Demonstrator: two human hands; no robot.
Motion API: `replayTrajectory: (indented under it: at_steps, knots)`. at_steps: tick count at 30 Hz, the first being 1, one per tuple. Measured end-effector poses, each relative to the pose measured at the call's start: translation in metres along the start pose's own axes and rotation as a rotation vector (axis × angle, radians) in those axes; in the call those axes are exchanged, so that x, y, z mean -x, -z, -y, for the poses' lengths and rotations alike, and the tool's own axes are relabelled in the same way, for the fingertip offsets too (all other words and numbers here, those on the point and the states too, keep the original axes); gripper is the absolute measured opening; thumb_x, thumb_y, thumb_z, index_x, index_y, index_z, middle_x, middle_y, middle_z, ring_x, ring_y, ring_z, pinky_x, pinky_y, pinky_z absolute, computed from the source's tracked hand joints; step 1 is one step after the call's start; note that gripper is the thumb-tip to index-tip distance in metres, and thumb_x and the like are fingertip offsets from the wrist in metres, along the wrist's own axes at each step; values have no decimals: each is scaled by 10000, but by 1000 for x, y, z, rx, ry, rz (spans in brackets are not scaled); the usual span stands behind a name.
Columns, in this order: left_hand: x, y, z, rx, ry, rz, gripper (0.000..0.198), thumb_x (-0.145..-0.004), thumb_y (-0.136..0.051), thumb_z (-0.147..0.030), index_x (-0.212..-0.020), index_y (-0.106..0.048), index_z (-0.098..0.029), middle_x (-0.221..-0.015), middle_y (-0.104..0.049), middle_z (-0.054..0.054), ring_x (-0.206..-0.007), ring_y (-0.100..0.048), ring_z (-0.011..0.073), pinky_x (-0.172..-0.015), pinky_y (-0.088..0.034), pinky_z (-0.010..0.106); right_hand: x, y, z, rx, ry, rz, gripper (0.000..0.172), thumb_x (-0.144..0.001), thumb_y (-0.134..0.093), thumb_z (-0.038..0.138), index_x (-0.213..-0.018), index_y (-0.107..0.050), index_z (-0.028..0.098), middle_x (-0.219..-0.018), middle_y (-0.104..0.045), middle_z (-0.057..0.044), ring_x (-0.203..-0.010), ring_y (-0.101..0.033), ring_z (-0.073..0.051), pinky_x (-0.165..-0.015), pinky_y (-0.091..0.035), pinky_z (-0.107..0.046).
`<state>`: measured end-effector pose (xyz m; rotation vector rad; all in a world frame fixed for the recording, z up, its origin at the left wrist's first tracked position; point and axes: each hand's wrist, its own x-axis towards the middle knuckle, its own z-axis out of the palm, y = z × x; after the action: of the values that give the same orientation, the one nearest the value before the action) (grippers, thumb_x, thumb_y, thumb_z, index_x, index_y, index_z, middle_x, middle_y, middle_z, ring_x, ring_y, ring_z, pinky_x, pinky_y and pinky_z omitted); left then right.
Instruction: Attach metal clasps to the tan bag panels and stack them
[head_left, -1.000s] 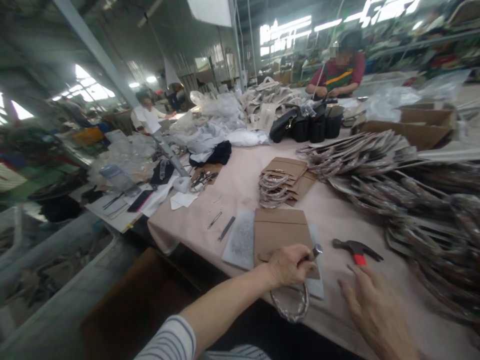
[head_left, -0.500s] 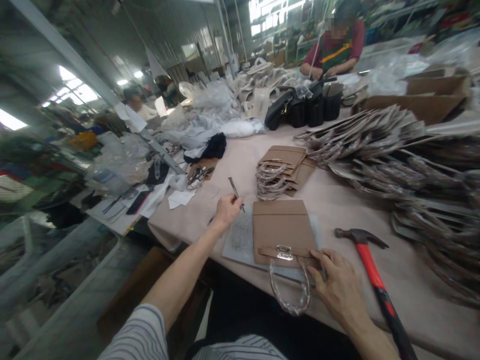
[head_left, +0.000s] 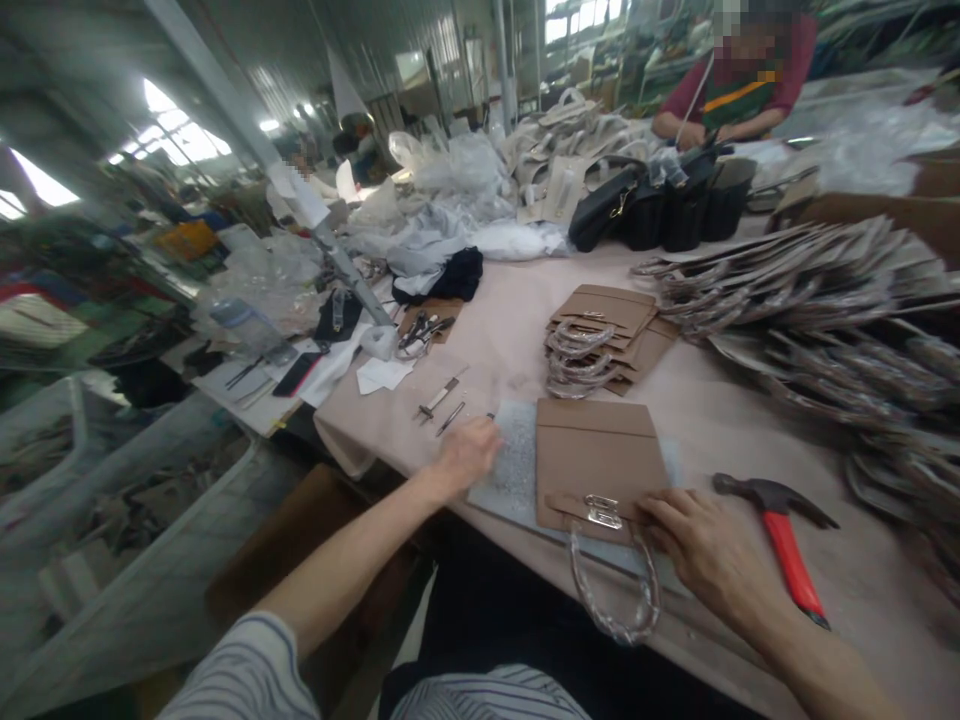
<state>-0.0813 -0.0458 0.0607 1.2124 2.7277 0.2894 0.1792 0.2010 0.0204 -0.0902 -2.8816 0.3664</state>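
A flat brown handbag (head_left: 600, 445) lies on a grey-blue board (head_left: 508, 465) at the table edge. Its silver clasp (head_left: 603, 511) and plastic-wrapped handle (head_left: 615, 610) face me. My right hand (head_left: 697, 530) pinches the bag's near right corner. Left of the board, my left hand (head_left: 469, 455) is curled and blurred by motion. A small dark tip shows by its fingers, but what it holds is unclear. Beyond that hand lie a thin metal tool (head_left: 439, 394) with a crosspiece and a short slim metal tool (head_left: 450, 419).
A red-handled claw hammer (head_left: 787, 545) lies to the right. Brown bags (head_left: 607, 310) are stacked behind the board, with a large pile of wrapped-handle pieces (head_left: 795, 275) at right. Black bags (head_left: 660, 205) stand farther back. A co-worker (head_left: 739, 85) sits across the table.
The rod-like metal tool in my left hand no longer shows there, and a similar one lies on the table. That hand has curled and dropped lower. The view has turned left.
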Motion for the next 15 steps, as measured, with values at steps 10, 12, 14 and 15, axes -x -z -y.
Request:
replayTrajectory:
  at_steps: [10, 12, 14, 15]
  knots:
    - [25, -40, -92, -181, -778, -26, 154, -986, -480, -166, -937, -623, -133, -941, -613, 101, -877, -578, 243, -733, -462, 363, -12, 14, 3, 44, 218, 172, 354, -941, -393, 68, -1183, -618, 197, -966, -635, -66, -797, -610, -171, -733, -498, -305]
    - [22, -40, -85, -228, -872, -55, 178, -989, -442, -143, -967, -616, -113, -932, -612, 116, -857, -572, 245, -708, -451, 360, -11, 13, 5, 36, 204, 167, 319, -952, -418, 98, -1177, -621, 197, -966, -627, -66, -789, -607, -170, -734, -500, -306]
    - [19, -39, -74, -225, -937, -59, 180, -991, -446, -148, -986, -621, -108, -933, -625, 118, -853, -577, 242, -703, -452, 354, -10, 13, 5, -6, 168, 169, 317, -962, -402, 110, -1151, -639, 205, -963, -629, -69, -798, -612, -167, -734, -504, -301]
    - [17, -39, -68, -197, -969, -52, 176, -991, -459, -156, -995, -629, -112, -943, -639, 115, -858, -583, 237, -716, -461, 351, -9, 14, 5, -34, 152, 172, 327, -967, -382, 110, -1118, -653, 210, -956, -631, -70, -808, -615, -166, -732, -506, -297]
